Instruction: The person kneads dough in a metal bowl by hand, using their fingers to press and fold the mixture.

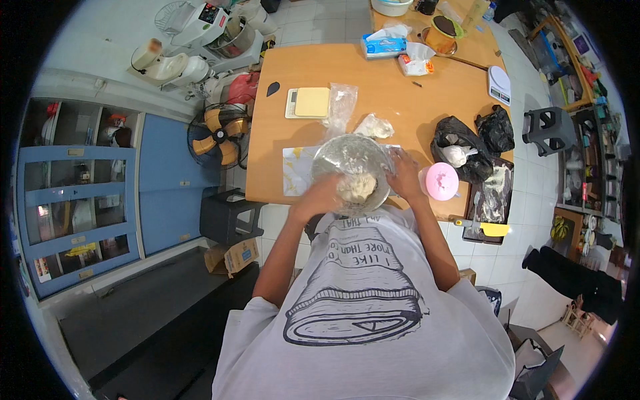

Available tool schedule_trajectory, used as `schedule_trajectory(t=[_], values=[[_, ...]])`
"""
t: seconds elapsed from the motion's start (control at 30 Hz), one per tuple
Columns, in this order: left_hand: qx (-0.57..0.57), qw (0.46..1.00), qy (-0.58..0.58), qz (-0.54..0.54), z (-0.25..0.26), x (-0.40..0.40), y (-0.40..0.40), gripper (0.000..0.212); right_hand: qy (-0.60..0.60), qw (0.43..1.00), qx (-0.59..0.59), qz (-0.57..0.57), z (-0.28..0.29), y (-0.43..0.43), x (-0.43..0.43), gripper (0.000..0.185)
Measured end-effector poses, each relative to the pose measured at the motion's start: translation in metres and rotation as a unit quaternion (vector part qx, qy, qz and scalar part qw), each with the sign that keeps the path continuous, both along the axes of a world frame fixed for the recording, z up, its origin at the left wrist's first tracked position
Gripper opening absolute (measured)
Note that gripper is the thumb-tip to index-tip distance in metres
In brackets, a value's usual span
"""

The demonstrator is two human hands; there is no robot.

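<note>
A transparent bowl [345, 147], its wall dusted white, stands near the front edge of the wooden table [300, 65]. Pale, lumpy dough [361, 188] lies in its lower part. My left hand [322, 195] reaches over the bowl's left rim beside the dough; it is blurred, and its fingers are hard to make out. My right hand [404, 172] grips the bowl's right rim. Under the bowl lies a white and gold patterned sheet [297, 170]. Just behind it are a clear plastic bag [342, 102] and a crumpled whitish bag [375, 126].
A digital scale [310, 103] stands at the back left, another scale [499, 85] at the far right. Right of the bowl are a pink container [442, 181], a black plastic bag [455, 135] and a dark tray [492, 200] with a yellow spatula [492, 229]. Tissue packs [385, 47] stand behind.
</note>
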State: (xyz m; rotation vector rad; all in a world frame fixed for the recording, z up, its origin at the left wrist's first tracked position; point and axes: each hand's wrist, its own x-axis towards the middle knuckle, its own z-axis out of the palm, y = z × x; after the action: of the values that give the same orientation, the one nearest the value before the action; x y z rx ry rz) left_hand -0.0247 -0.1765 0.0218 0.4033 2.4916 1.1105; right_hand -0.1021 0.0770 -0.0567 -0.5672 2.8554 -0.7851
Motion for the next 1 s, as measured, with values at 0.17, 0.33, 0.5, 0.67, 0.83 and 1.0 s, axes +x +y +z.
schedule_trajectory(t=[0.17, 0.33, 0.5, 0.67, 0.83, 1.0], values=[[-0.069, 0.959, 0.179, 0.21, -0.03, -0.021, 0.001, 0.035, -0.024, 1.0, -0.012, 0.001, 0.001, -0.002, 0.001, 0.052], [-0.243, 0.963, 0.044, 0.104, -0.061, -0.018, 0.057, 0.03, -0.023, 1.0, 0.013, 0.005, -0.001, -0.001, -0.004, 0.053], [-0.09, 0.994, 0.038, -0.043, -0.033, -0.009, 0.034, 0.039, -0.028, 0.999, 0.018, 0.007, 0.004, 0.0, -0.006, 0.053], [-0.05, 0.989, 0.138, 0.012, -0.003, -0.015, -0.013, 0.051, 0.015, 1.0, -0.013, -0.017, -0.009, 0.007, 0.003, 0.051], [-0.003, 0.99, -0.009, 0.139, -0.016, -0.038, -0.002, 0.057, -0.053, 0.998, -0.018, -0.008, 0.014, 0.001, -0.002, 0.055], [-0.226, 0.959, 0.111, 0.133, -0.073, -0.007, 0.069, 0.049, 0.0, 1.0, 0.019, -0.011, 0.006, 0.002, -0.003, 0.052]])
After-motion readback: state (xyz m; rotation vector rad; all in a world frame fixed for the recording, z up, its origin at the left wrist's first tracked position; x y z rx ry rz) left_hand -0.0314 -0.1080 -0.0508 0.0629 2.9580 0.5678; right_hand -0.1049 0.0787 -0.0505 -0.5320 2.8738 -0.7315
